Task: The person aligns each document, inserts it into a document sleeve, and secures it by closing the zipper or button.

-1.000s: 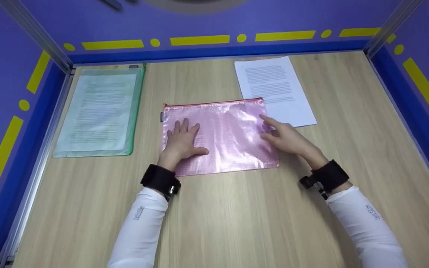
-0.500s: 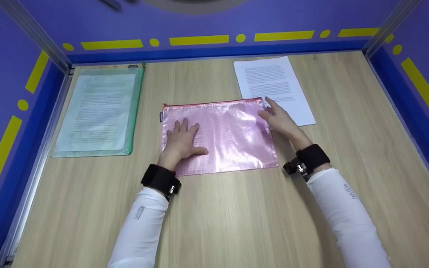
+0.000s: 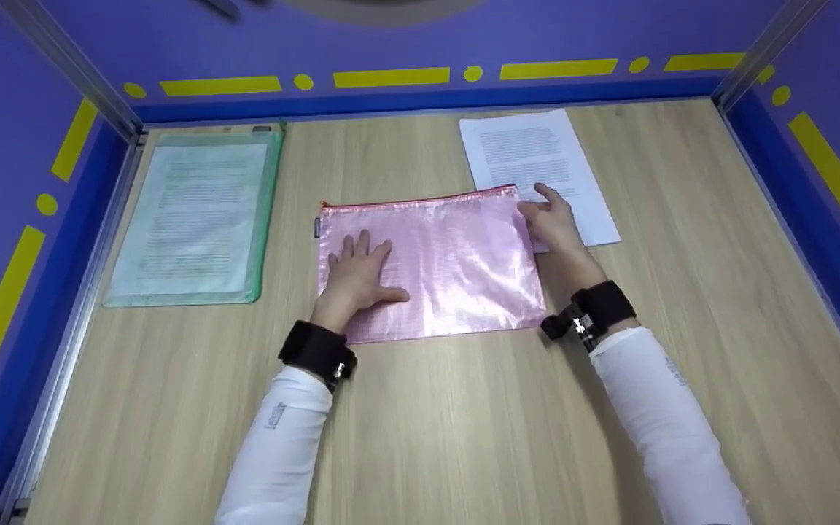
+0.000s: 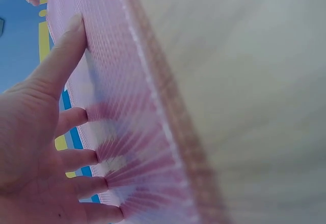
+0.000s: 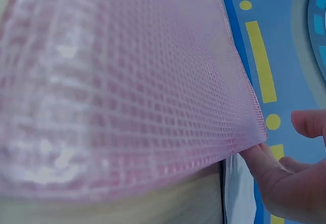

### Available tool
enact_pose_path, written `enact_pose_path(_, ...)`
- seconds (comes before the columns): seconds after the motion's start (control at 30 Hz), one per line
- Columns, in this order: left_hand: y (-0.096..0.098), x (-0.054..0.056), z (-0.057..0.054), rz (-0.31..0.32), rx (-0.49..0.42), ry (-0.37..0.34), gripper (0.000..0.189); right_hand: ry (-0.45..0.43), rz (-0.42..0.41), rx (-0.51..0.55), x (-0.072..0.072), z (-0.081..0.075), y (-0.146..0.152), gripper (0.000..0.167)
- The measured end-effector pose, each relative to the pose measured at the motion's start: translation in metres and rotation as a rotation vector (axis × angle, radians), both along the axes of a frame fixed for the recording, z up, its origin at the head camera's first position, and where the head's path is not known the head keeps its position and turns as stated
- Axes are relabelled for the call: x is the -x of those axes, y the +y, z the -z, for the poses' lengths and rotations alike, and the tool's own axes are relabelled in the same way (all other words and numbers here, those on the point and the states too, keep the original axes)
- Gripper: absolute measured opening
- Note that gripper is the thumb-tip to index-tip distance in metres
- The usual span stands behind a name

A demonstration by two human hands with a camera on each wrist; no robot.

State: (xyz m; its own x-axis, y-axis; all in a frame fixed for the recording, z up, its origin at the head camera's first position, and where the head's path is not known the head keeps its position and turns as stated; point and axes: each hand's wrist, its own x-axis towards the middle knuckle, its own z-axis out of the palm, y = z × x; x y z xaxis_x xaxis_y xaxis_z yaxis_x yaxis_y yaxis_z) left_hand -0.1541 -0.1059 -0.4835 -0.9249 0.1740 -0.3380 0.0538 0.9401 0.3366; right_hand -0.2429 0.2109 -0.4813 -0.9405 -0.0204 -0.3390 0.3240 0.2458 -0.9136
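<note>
A translucent pink mesh zip pouch lies on the table, its red zip along the far edge. My left hand rests on its left part with fingers spread; in the left wrist view the fingertips press creases into the mesh. At the far right corner is my right hand. In the right wrist view one digit touches the raised corner from below, while another fingertip stands apart from it. A stack of printed paper lies behind the pouch, partly covered by that corner.
To the left lies a green-edged zip pouch with printed sheets inside. Blue-purple panels with yellow marks border the wooden table at the back and both sides.
My right hand has moved from the pouch's right side up to its far right corner, and that corner now sits slightly higher. The left hand stays in place.
</note>
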Motion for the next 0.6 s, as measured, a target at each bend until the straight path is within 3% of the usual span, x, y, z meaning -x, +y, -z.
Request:
enact_pose_path(0.23, 0.0, 0.001, 0.0, 0.004, 0.006, 0.0, 0.104, -0.19, 0.036, 0.216, 0.004, 0.006, -0.007, 0.062)
enact_pose_path(0.4, 0.001, -0.001, 0.0, -0.002, 0.005, 0.01, 0.103, -0.195, -0.011, 0.183, 0.008, 0.011, -0.012, 0.05)
enact_pose_path(0.6, 0.009, -0.004, -0.002, 0.019, 0.005, 0.0, 0.105, -0.19, 0.061, 0.097, 0.015, 0.007, -0.013, 0.025)
